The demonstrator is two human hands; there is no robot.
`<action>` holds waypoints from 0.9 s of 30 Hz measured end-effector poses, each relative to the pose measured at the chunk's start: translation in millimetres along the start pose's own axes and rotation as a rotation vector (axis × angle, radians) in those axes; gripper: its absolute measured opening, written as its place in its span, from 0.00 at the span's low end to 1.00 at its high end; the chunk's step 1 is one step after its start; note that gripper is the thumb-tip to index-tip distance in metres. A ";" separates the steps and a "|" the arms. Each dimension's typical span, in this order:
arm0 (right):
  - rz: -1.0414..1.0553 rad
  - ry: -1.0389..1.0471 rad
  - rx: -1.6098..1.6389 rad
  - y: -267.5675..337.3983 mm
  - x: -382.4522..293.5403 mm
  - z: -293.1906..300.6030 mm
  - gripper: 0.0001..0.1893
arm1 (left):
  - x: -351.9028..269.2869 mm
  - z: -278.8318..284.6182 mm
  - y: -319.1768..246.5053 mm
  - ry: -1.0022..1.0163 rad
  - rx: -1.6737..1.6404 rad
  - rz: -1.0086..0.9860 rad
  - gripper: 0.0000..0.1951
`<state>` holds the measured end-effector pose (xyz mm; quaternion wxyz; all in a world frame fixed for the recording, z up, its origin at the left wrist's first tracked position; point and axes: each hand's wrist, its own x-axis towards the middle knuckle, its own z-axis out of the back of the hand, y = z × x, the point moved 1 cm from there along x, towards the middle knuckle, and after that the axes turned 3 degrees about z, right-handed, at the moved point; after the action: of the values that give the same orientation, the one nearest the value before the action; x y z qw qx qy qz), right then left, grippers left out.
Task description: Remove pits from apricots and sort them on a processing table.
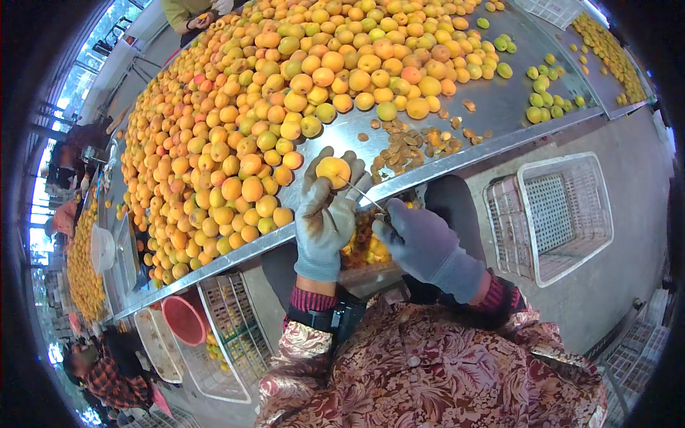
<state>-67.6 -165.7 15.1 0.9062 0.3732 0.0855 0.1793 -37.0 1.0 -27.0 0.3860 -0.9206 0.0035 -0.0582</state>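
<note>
My left hand [326, 208], in a grey-white glove with dark-stained fingers, holds an orange-yellow apricot [333, 172] in its fingers, just over the edge of the metal table [342, 127]. In my right hand [423, 241], also gloved, is a thin metal tool [363, 191] whose tip meets the side of the apricot. A large heap of apricots [230, 117] covers much of the table beyond my hands. Brown apricot stones [398, 147] lie loose near the table edge. Below my hands, between my legs, a container holds orange fruit pieces [369, 246], partly hidden by my gloves.
Green apricots [546, 99] lie on the table at the right. A white plastic crate [567, 219] stands on the floor at right. At lower left are another crate [235, 342], a red basin [183, 321] and a pale tub [158, 345]. Other people work across and at left.
</note>
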 end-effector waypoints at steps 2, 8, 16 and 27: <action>0.017 -0.037 -0.009 0.6 3.4 -0.5 0.12 | 4.2 4.1 2.2 -0.015 -0.381 0.138 0.27; 0.039 -0.039 -0.018 14.6 18.6 8.6 0.16 | 11.9 11.8 -2.8 -0.034 -0.330 0.166 0.29; 0.018 -0.008 -0.086 17.0 30.5 -7.0 0.16 | 17.0 26.0 -7.8 -0.065 -0.110 0.093 0.29; 0.252 0.080 -0.352 26.0 37.5 -25.6 0.12 | 13.7 54.2 -24.9 -0.049 -0.156 0.012 0.26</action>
<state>-47.2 -117.5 14.6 0.9236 0.2096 0.0416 0.3182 -18.5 56.3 -45.6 0.3133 -0.9491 0.0042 -0.0328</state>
